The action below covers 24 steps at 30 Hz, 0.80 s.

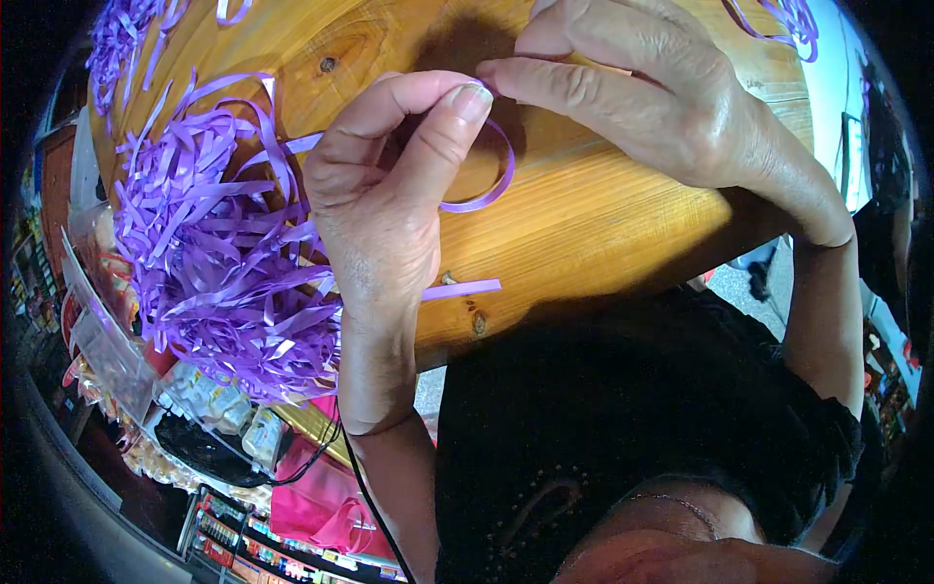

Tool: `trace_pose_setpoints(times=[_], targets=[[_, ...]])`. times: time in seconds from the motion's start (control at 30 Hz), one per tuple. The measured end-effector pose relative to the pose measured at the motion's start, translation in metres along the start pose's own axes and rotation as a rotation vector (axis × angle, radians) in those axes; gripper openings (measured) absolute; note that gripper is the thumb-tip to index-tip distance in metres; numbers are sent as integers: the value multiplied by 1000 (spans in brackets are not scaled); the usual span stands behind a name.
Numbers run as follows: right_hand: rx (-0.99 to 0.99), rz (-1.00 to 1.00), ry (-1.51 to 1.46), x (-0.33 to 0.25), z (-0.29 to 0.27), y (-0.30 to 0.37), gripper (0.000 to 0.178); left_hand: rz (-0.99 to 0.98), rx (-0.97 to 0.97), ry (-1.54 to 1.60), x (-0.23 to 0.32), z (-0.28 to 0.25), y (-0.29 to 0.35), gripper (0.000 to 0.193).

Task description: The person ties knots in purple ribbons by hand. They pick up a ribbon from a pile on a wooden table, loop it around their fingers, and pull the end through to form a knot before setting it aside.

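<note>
Over the wooden table, my left hand (384, 185) pinches a narrow purple ribbon (508, 165) between thumb and index finger. The ribbon curls in a loop below the fingertips. From the right, my right hand (662, 92) meets the left one, its fingertips closed on the ribbon at the same spot. What exactly lies between the touching fingertips is mostly hidden. A large tangled pile of purple ribbon (214, 234) lies just left of my left hand. One flat ribbon end sticks out to the right beneath my left wrist.
The rounded wooden table (584, 234) ends close to my body. More purple ribbon (793, 24) lies at the far right edge and at the far left. Beyond the table's left edge are a pink bag (316, 501), clear plastic packages and shelves of small goods.
</note>
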State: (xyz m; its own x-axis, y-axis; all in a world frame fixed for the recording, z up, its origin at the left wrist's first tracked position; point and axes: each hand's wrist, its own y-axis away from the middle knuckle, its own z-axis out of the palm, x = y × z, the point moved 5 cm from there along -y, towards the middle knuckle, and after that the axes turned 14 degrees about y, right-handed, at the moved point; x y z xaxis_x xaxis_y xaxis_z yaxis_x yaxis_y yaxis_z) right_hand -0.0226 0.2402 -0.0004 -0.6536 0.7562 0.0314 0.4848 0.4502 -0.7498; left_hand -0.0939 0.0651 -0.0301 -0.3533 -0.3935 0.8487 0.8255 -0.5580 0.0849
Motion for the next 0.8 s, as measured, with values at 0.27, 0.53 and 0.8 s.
trace_pose_setpoints(times=[0.27, 0.53, 0.8], targets=[[-98, 165, -1, 11, -3, -7, 17, 175, -62, -615, 11, 6, -1, 6], [-383, 855, -1257, 15, 20, 15, 19, 92, -37, -73, -2, 0, -8, 13], [-151, 1018, -1770, 5, 37, 15, 29, 51, -21, 353, -21, 0, -3, 14]])
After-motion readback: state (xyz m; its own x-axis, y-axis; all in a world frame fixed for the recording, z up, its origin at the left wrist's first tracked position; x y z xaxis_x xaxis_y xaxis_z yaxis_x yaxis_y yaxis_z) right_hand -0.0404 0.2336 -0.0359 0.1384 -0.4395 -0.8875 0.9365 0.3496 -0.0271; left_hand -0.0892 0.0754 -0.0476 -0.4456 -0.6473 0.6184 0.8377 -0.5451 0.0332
